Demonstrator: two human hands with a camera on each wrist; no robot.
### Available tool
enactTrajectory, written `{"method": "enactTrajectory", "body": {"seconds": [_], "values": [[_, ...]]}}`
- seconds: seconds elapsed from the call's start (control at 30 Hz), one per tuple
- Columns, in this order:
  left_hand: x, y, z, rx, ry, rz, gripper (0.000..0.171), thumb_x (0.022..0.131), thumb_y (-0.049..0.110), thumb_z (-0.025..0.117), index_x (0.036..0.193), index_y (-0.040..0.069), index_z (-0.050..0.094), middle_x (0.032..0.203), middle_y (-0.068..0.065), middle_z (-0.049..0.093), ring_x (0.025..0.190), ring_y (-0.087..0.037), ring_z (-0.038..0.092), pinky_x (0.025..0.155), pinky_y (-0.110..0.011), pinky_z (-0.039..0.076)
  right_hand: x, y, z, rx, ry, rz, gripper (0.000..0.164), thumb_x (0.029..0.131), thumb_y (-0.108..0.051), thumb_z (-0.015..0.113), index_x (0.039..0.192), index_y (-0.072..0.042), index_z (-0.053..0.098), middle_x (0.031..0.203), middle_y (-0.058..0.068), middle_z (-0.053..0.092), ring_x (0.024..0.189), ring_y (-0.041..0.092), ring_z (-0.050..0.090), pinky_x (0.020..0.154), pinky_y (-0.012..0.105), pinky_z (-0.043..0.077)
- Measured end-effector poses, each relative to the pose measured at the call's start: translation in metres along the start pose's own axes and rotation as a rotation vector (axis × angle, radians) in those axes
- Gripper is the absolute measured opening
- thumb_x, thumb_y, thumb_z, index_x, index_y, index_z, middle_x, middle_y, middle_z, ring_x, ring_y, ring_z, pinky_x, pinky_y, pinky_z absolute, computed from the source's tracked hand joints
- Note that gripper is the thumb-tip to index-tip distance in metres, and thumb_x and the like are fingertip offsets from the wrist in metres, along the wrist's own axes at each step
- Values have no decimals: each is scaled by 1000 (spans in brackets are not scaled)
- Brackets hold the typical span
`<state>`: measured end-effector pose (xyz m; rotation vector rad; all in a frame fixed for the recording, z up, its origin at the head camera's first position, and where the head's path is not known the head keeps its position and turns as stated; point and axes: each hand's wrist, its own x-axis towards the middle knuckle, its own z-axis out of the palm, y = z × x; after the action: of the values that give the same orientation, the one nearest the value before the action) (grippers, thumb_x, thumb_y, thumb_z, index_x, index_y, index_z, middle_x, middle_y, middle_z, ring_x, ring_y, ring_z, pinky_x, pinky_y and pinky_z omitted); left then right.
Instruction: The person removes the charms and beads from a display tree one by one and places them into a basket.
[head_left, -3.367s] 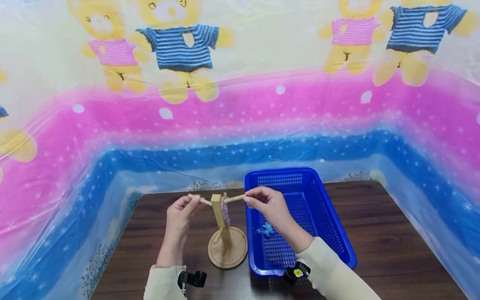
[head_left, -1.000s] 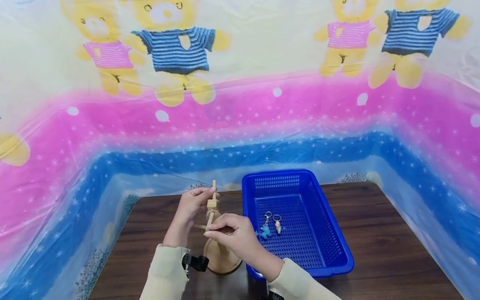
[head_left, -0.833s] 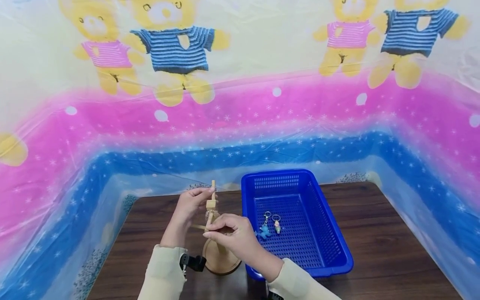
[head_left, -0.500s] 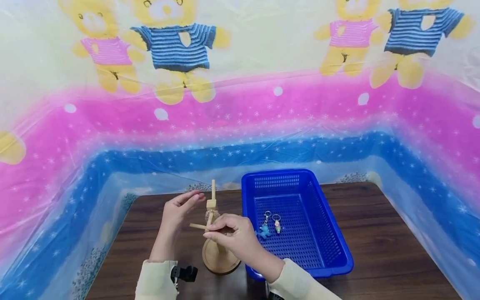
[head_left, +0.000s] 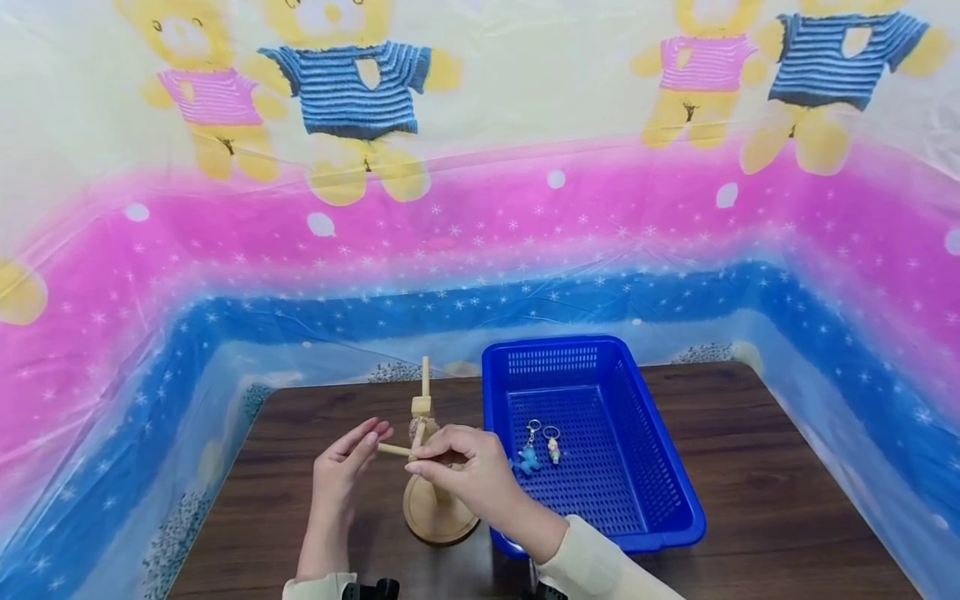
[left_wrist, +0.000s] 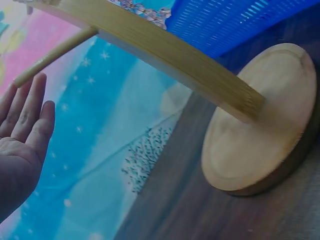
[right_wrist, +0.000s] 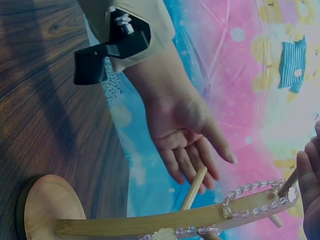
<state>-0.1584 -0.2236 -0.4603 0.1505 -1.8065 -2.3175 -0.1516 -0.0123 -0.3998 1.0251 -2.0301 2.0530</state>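
A wooden stand with pegs (head_left: 422, 406) rises from a round base (head_left: 441, 518). My right hand (head_left: 483, 475) pinches the end of the peg (head_left: 419, 437) facing me, at the stand's near side. A bracelet of clear beads (right_wrist: 250, 195) loops round that peg in the right wrist view; a second beaded bracelet (right_wrist: 189, 231) shows lower down. My left hand (head_left: 343, 467) has its fingers extended beside the tip of the left peg (left_wrist: 55, 56), thumb apart. In the right wrist view, this lower peg overlaps the left fingers (right_wrist: 182, 162).
A blue plastic basket (head_left: 678, 467) stands right of the stand. Inside lie a keychain with a blue figure (head_left: 528, 460) and one with a small pale figure (head_left: 553, 450). The dark wooden table (head_left: 757, 467) meets a printed cloth backdrop (head_left: 600, 208).
The stand has been turned, and both hands have shifted with its pegs. My left hand then let go of the far peg and moved down towards the left one. The right hand stayed put.
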Motion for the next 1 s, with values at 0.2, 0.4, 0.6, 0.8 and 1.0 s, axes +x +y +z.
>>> {"method": "enactTrajectory", "body": {"seconds": [0.2,0.4,0.6,0.8,1.0], "values": [[-6,-12,-3,-39,-7,-4,30,102,4,60,101,30,76,96,16,79,94,1,75,86,-13,58,0,1,1,-15,7,-8,7,87,0,78,91,4,75,91,24,74,81,-7,65,70,26,64],[-4,-19,1,14,1,-32,23,101,4,63,102,22,76,93,16,79,87,2,74,84,-14,59,0,2,1,-22,17,-18,6,88,0,77,91,4,75,90,23,74,80,-7,65,68,26,64],[-5,-21,4,-14,20,-18,29,98,0,65,87,23,78,86,14,79,80,1,74,80,-16,61,-1,2,1,-12,19,-15,6,87,0,78,90,5,75,90,24,74,83,-6,67,71,27,65],[-6,-23,6,-90,33,-22,35,98,-4,63,80,23,77,82,12,78,77,0,75,79,-16,61,-1,1,2,-17,20,-12,6,87,1,78,90,5,75,90,24,74,82,-6,67,71,27,65],[-6,-27,12,-191,81,-38,34,98,-3,63,78,20,77,78,9,78,75,-2,76,79,-17,62,-1,2,1,-55,17,-25,5,88,-1,78,91,3,76,91,21,75,82,-2,69,70,27,64]]}}
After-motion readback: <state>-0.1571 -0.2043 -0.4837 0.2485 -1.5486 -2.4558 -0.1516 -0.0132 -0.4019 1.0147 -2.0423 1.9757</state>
